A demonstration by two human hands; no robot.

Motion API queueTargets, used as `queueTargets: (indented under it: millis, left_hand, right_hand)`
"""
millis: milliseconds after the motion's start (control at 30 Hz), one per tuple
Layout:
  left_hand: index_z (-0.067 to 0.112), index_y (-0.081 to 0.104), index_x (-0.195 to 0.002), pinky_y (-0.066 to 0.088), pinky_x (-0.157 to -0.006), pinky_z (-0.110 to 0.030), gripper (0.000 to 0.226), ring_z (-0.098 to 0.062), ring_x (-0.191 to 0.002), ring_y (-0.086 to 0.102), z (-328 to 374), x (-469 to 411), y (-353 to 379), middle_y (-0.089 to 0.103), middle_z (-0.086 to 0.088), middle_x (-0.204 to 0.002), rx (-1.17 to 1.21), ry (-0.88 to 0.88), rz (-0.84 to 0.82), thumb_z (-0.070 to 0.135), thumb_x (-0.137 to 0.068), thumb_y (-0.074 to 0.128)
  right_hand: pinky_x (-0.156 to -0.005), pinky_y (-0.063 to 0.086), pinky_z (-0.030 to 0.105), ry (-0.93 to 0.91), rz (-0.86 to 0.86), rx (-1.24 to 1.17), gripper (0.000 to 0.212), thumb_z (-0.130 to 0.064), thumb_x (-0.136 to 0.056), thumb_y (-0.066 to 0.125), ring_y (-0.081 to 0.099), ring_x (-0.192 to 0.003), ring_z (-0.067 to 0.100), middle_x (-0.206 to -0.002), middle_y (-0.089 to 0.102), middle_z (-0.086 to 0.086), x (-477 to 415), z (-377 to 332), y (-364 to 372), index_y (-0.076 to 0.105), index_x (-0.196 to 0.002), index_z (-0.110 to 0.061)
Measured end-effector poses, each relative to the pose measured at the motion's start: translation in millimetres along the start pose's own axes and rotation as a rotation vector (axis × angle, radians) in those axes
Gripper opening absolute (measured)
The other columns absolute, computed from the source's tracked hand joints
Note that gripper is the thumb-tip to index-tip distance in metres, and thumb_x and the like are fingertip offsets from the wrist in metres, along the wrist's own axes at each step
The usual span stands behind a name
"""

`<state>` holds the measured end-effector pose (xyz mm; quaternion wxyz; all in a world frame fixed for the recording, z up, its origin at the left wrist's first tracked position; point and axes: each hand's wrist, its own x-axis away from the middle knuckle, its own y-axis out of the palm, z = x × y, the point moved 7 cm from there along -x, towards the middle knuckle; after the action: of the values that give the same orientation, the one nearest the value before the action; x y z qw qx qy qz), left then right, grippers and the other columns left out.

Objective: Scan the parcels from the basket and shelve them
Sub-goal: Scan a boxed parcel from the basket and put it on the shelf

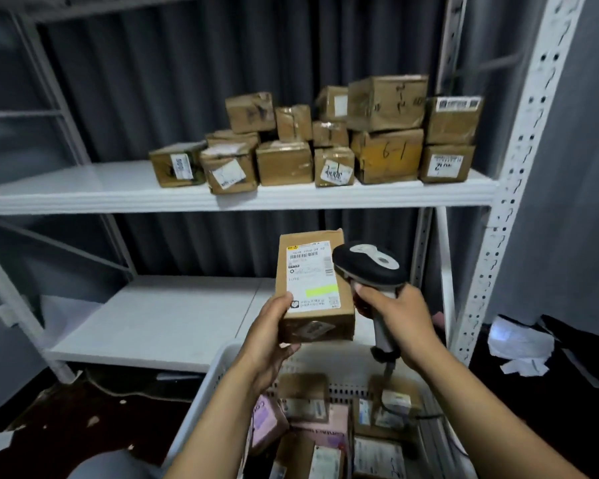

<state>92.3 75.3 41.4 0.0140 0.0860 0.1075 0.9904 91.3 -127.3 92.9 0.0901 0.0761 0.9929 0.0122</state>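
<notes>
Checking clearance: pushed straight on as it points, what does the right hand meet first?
Probably the labelled brown cardboard parcel in the left hand; the black-and-grey scanner in the right hand would touch first, depth unclear.

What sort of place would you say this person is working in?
Likely a parcel depot or storeroom: metal shelving holds labelled cardboard boxes, a basket holds parcels, the left hand holds a parcel and the right hand a barcode scanner.

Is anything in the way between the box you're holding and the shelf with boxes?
Nothing visible blocks it. The parcel in the left hand has open air up to the shelf, whose left part is bare. Stacked parcels fill its right part, and the scanner in the right hand sits beside it.
</notes>
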Motion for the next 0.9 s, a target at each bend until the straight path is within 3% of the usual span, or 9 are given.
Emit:
queueTargets:
  millis: [100,167,267,367,467,600,733,800,900]
  left_hand:
    - [0.028,0.055,-0.122,0.047,-0.084,-0.029,0.03,-0.01,-0.101,0.062,47.0,6.5,7.9,0.067,0.002,-0.117,-0.087,0.144,-0.051,0.038,-0.094,0.054]
    - [0.036,0.038,-0.141,0.049,-0.088,-0.028,0.061,-0.007,-0.112,0.06,80.5,7.0,11.7,0.059,0.008,-0.132,-0.147,0.282,-0.094,0.042,-0.087,0.066]
    - [0.05,0.022,-0.146,0.046,-0.102,-0.035,0.09,-0.007,-0.123,0.055,121.6,11.9,14.3,0.055,0.016,-0.137,-0.304,0.458,-0.134,0.051,-0.074,0.076]
    - [0.045,0.02,-0.148,0.049,-0.099,-0.029,0.087,-0.002,-0.119,0.056,156.5,16.1,18.5,0.054,0.019,-0.134,-0.343,0.538,-0.146,0.05,-0.076,0.069]
    - [0.043,0.031,-0.144,0.048,-0.101,-0.035,0.07,-0.008,-0.114,0.059,185.5,12.8,18.0,0.054,0.009,-0.134,-0.284,0.529,-0.042,0.057,-0.082,0.06]
    - [0.037,0.041,-0.14,0.054,-0.086,-0.03,0.05,-0.002,-0.095,0.062,214.4,4.9,19.5,0.06,0.015,-0.11,-0.166,0.55,0.062,0.046,-0.093,0.054]
    - [0.033,0.041,-0.141,0.051,-0.086,-0.026,0.049,-0.007,-0.104,0.059,241.3,-4.3,16.6,0.057,0.002,-0.132,-0.081,0.626,0.14,0.036,-0.095,0.054]
    - [0.035,0.035,-0.145,0.048,-0.077,-0.02,0.054,-0.004,-0.097,0.057,250.4,-10.1,15.4,0.052,0.004,-0.132,-0.079,0.64,0.193,0.037,-0.095,0.054]
    - [0.039,0.028,-0.147,0.05,-0.078,-0.022,0.063,-0.002,-0.096,0.057,262.7,-21.4,15.0,0.05,0.008,-0.131,-0.079,0.666,0.251,0.044,-0.091,0.055]
  right_hand:
    - [-0.061,0.051,0.01,-0.073,0.037,-0.052,0.018,-0.009,-0.084,0.073,0.065,-0.081,0.005,-0.092,0.071,-0.005,-2.6,-44.2,7.6,0.067,-0.099,-0.018]
    - [-0.075,0.053,0.02,-0.106,0.084,-0.042,0.02,-0.012,-0.082,0.075,0.067,-0.091,0.012,-0.098,0.073,-0.001,-6.8,-69.6,12.1,0.069,-0.1,-0.017]
    - [-0.094,0.053,0.039,-0.119,0.118,-0.055,0.016,-0.016,-0.08,0.077,0.069,-0.098,0.019,-0.1,0.074,0.001,-17.2,-94.3,17.0,0.071,-0.094,-0.019]
    - [-0.094,0.053,0.041,-0.133,0.145,-0.03,0.018,-0.021,-0.079,0.077,0.068,-0.098,0.019,-0.101,0.074,0.001,-24.0,-117.5,22.2,0.069,-0.095,-0.019]
    - [-0.086,0.052,0.036,-0.145,0.181,-0.047,0.017,-0.021,-0.08,0.077,0.065,-0.091,0.018,-0.093,0.07,0.002,-31.6,-136.7,27.6,0.064,-0.091,-0.016]
    - [-0.08,0.05,0.031,-0.161,0.199,-0.061,0.027,-0.023,-0.081,0.077,0.064,-0.087,0.019,-0.093,0.069,0.002,-45.5,-160.3,38.3,0.065,-0.1,-0.009]
    - [-0.082,0.054,0.034,-0.163,0.184,-0.088,0.037,-0.028,-0.077,0.08,0.068,-0.089,0.021,-0.097,0.073,0.005,-64.2,-182.9,50.0,0.067,-0.104,-0.006]
    - [-0.082,0.054,0.035,-0.155,0.172,-0.092,0.043,-0.033,-0.071,0.082,0.069,-0.087,0.021,-0.094,0.073,0.004,-75.8,-189.4,54.4,0.067,-0.102,-0.007]
    - [-0.087,0.057,0.047,-0.162,0.137,-0.108,0.067,-0.049,-0.048,0.084,0.072,-0.086,0.027,-0.09,0.076,0.007,-102.8,-189.3,57.6,0.068,-0.099,-0.009]
